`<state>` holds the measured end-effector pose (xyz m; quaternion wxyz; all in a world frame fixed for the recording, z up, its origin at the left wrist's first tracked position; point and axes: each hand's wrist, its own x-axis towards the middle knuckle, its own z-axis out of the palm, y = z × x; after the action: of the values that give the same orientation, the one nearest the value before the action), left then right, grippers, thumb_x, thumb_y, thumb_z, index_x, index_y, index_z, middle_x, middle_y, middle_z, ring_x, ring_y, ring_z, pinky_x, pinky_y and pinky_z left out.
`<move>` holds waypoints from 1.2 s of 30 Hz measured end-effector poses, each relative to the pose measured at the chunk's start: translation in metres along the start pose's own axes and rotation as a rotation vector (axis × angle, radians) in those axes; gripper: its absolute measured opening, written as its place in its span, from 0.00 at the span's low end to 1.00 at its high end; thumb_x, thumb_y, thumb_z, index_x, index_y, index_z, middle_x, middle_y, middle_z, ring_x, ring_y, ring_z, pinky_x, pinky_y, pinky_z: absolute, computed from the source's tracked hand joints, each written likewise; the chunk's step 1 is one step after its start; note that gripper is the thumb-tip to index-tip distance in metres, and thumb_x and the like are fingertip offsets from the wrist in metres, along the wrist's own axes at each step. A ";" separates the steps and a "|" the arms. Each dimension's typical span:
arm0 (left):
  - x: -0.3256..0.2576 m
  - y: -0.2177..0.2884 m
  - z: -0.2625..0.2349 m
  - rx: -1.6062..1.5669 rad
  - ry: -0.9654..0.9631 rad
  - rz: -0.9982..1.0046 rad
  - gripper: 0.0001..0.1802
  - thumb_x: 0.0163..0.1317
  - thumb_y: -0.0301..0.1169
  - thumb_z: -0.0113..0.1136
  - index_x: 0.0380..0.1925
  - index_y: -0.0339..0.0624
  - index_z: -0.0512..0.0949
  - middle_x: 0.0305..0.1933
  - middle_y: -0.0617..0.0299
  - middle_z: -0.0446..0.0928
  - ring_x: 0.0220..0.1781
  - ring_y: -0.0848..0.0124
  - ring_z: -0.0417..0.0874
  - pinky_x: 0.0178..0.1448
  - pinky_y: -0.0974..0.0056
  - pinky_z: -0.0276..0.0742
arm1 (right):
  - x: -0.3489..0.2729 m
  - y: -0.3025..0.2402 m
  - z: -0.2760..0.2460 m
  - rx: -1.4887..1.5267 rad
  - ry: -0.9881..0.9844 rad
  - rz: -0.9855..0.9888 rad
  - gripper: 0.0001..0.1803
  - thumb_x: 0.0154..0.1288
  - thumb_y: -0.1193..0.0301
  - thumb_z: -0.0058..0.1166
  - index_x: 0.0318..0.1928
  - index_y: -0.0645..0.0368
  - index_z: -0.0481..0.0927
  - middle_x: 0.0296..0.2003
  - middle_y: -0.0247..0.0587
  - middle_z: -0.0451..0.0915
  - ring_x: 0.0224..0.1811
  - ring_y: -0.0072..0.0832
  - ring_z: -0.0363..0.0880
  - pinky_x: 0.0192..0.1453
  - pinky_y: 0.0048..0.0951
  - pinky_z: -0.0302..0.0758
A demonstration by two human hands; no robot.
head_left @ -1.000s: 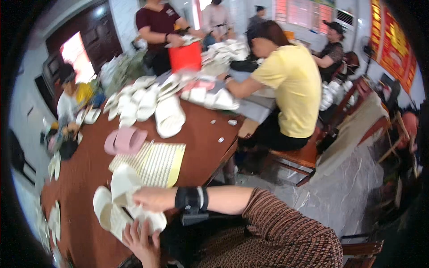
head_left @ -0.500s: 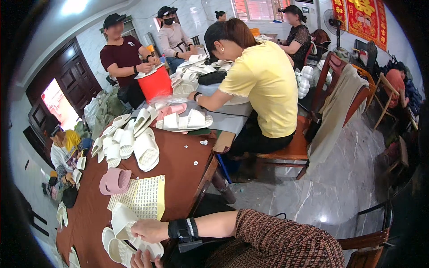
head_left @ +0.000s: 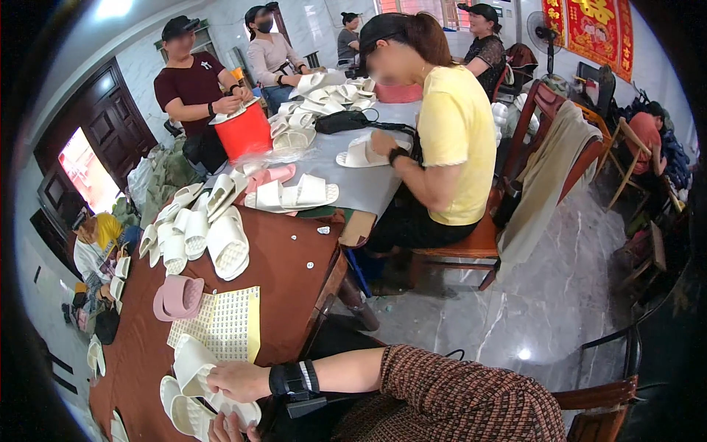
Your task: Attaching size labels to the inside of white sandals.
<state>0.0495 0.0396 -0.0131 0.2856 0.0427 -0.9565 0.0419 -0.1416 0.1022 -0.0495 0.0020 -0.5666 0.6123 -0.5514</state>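
Observation:
At the lower edge, a white slide slipper [head_left: 247,409] lies between my two hands. My right hand [head_left: 240,381], a dark band round its wrist, is closed at the slipper with fingertips turned down; what lies under them is hidden. My left hand [head_left: 227,429] grips the near edge of the same slipper, only its fingers showing. Beside my right hand a second white slipper [head_left: 193,362] leans over a third white slipper [head_left: 177,404]. Just beyond them lies a sheet of small labels [head_left: 234,321], partly covered by the second slipper.
A pink pair of slippers [head_left: 177,297] touches the label sheet, and a heap of white slippers [head_left: 227,244] stands farther up the brown cloth [head_left: 283,269]. Across the table a person in yellow [head_left: 460,140] handles a white slipper. A red bucket [head_left: 243,132] stands at the far end.
The view has shifted a little, so the near things sit slightly farther left. The person in yellow has straightened up and a slipper shows at their hands. My hands stay on the slipper.

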 end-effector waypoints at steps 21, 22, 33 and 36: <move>-0.002 -0.001 0.002 0.027 0.021 0.005 0.20 0.64 0.40 0.58 0.54 0.49 0.79 0.55 0.51 0.76 0.57 0.51 0.75 0.60 0.47 0.69 | 0.000 0.001 0.002 0.003 0.021 0.008 0.05 0.56 0.77 0.49 0.34 0.57 0.76 0.32 0.45 0.77 0.42 0.44 0.76 0.45 0.42 0.72; -0.002 0.000 0.002 0.039 0.021 -0.001 0.20 0.64 0.40 0.58 0.54 0.49 0.79 0.55 0.51 0.76 0.57 0.51 0.75 0.60 0.47 0.69 | 0.000 0.002 0.003 -0.007 0.018 0.002 0.05 0.56 0.77 0.49 0.34 0.57 0.75 0.33 0.45 0.77 0.42 0.44 0.76 0.45 0.42 0.72; 0.000 0.000 0.002 0.027 0.024 -0.026 0.20 0.63 0.40 0.59 0.54 0.50 0.80 0.56 0.53 0.76 0.57 0.51 0.75 0.60 0.47 0.69 | 0.000 -0.005 -0.004 0.020 -0.034 0.070 0.05 0.56 0.77 0.50 0.35 0.56 0.75 0.34 0.44 0.77 0.43 0.44 0.76 0.46 0.42 0.72; -0.001 -0.001 0.004 0.038 0.022 0.002 0.20 0.64 0.40 0.59 0.54 0.50 0.80 0.55 0.52 0.76 0.57 0.52 0.75 0.60 0.47 0.69 | 0.000 -0.003 -0.004 0.021 -0.014 0.068 0.05 0.56 0.76 0.49 0.35 0.56 0.76 0.33 0.45 0.77 0.42 0.44 0.77 0.46 0.43 0.72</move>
<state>0.0482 0.0387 -0.0165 0.2954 0.0465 -0.9523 0.0609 -0.1422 0.1063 -0.0459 0.0309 -0.5494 0.6254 -0.5532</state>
